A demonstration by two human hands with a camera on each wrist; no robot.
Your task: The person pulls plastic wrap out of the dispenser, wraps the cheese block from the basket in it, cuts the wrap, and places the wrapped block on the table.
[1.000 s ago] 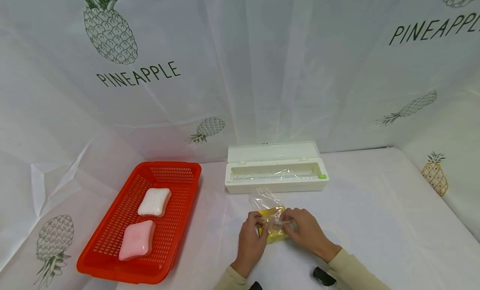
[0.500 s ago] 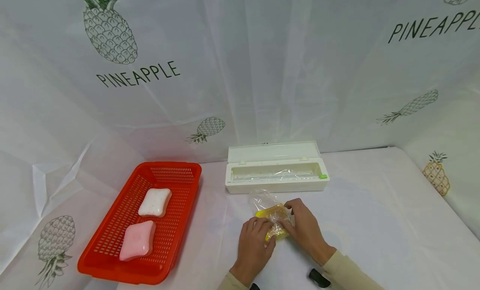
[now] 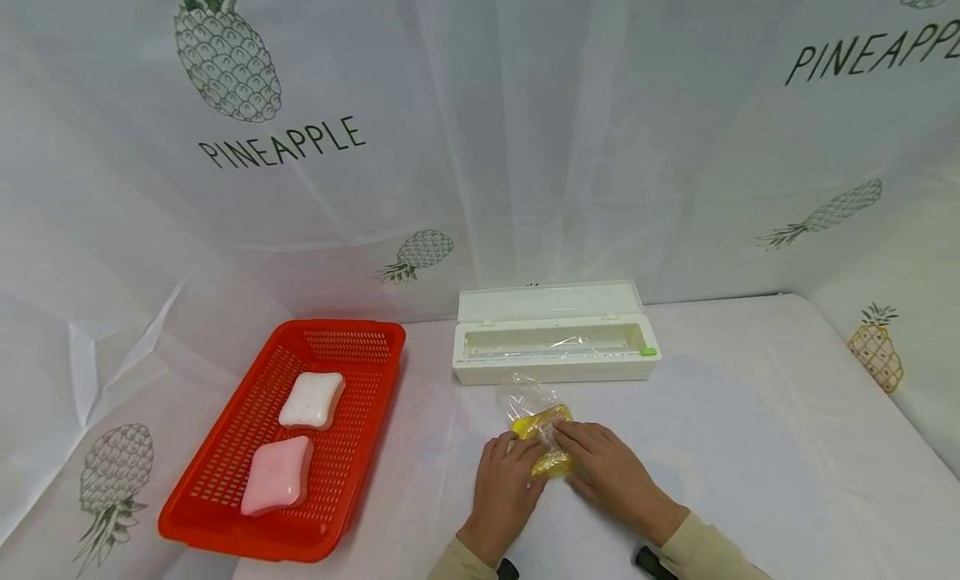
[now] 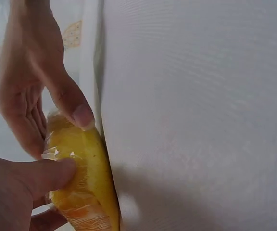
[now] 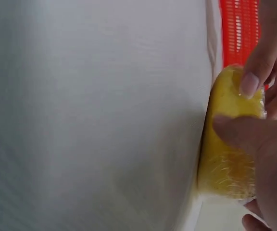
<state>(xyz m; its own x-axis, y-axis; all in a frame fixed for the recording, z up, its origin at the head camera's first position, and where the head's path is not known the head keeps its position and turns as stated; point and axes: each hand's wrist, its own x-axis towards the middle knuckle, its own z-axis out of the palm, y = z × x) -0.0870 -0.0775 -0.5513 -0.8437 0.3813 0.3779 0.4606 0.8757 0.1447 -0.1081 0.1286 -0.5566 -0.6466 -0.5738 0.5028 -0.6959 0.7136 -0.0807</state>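
A yellow bar of soap (image 3: pixel 553 463) lies on the white tablecloth, wrapped in crinkled cling film (image 3: pixel 527 395). A loose clear flap of the film spreads beyond its far side. My left hand (image 3: pixel 504 487) holds the bar from the left, its thumb on the near side in the left wrist view. From the right, my right hand (image 3: pixel 617 477) grips it, fingers over the filmed top. Both thumbs lie against the soap's near side (image 5: pixel 220 163) in the right wrist view. The fingers hide much of the upper face.
Behind the hands stands a white cling film dispenser (image 3: pixel 555 370) with its lid raised and a green slider (image 3: pixel 648 352). At left, a red plastic basket (image 3: pixel 375 447) holds a white soap bar (image 3: pixel 311 401) and a pink soap bar (image 3: pixel 277 476). Pineapple-print cloth hangs behind.
The left hand has shifted from the bar's upper left to its near left side. The right hand let go of gathered film, opened around the right edge, then moved its fingers onto the top.
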